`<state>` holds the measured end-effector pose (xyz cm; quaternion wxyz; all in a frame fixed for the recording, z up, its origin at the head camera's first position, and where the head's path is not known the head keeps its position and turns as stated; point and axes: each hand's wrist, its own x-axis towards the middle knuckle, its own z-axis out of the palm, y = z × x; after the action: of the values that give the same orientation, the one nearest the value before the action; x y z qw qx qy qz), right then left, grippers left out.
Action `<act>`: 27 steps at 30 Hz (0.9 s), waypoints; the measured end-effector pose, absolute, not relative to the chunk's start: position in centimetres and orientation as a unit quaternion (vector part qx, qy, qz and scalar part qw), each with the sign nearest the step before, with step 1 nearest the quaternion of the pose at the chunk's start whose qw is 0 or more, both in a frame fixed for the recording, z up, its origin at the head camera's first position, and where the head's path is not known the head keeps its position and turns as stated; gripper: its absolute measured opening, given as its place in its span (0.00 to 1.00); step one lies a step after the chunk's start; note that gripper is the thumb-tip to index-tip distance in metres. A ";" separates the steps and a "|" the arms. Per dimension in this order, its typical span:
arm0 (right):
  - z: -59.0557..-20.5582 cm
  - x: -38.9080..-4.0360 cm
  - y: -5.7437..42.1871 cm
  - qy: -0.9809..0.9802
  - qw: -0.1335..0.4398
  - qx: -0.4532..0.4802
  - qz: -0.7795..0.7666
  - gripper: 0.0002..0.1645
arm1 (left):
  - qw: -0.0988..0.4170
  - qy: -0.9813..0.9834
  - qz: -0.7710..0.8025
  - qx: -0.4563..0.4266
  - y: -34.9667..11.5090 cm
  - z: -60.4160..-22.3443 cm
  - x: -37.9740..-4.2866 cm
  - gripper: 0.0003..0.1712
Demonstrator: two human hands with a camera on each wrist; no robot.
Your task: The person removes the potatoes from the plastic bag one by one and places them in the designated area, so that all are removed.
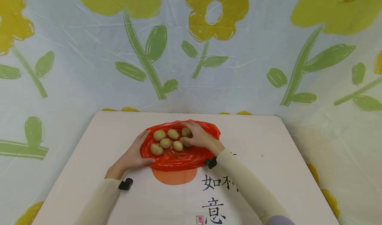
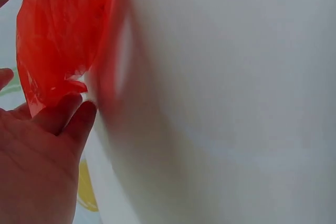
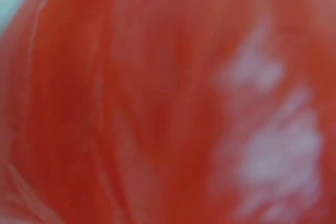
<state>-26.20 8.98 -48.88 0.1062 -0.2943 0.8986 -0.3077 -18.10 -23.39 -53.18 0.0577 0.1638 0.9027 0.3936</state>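
Note:
Several small tan potatoes (image 1: 159, 135) lie on a spread red plastic bag (image 1: 182, 161). My left hand (image 1: 134, 156) rests at the bag's left edge, thumb and fingers spread apart along it. In the left wrist view, the fingertips of the left hand (image 2: 47, 150) touch the red plastic (image 2: 63, 30). At the right of the group, my right hand (image 1: 200, 137) curls its thumb and fingers round a potato (image 1: 186, 132), with another just below it partly covered. Blurred red plastic (image 3: 173, 103) fills the right wrist view.
Beneath the bag is a pale table cover (image 1: 143, 201) with an orange disc (image 1: 174, 177) and black written characters (image 1: 213, 211) printed on it. A flower-patterned cloth (image 1: 238, 85) hangs behind the table and at its sides.

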 end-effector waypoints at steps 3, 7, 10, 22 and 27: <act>-49.5 -26.6 9.3 0.908 0.103 -0.273 -0.300 0.43 | 0.055 0.901 0.397 0.166 -23.1 -53.5 -18.2 0.70; -50.2 -26.9 9.5 0.913 0.099 -0.259 -0.298 0.40 | 0.054 0.898 0.401 0.173 -23.1 -53.9 -18.2 0.69; -50.5 -27.0 9.6 0.914 0.095 -0.255 -0.300 0.37 | 0.057 0.898 0.400 0.174 -23.0 -54.1 -18.3 0.69; -50.6 -28.0 9.4 0.911 0.116 -0.225 -0.327 0.30 | 0.055 0.898 0.401 0.176 -23.1 -54.2 -18.6 0.69; -50.2 -28.5 9.0 0.913 0.134 -0.224 -0.314 0.28 | 0.057 0.897 0.402 0.174 -23.3 -54.0 -18.7 0.69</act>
<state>-28.50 9.04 -50.24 0.1336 -0.2244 0.9130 -0.3135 -18.66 -23.25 -53.96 0.0572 0.1738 0.8973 0.4018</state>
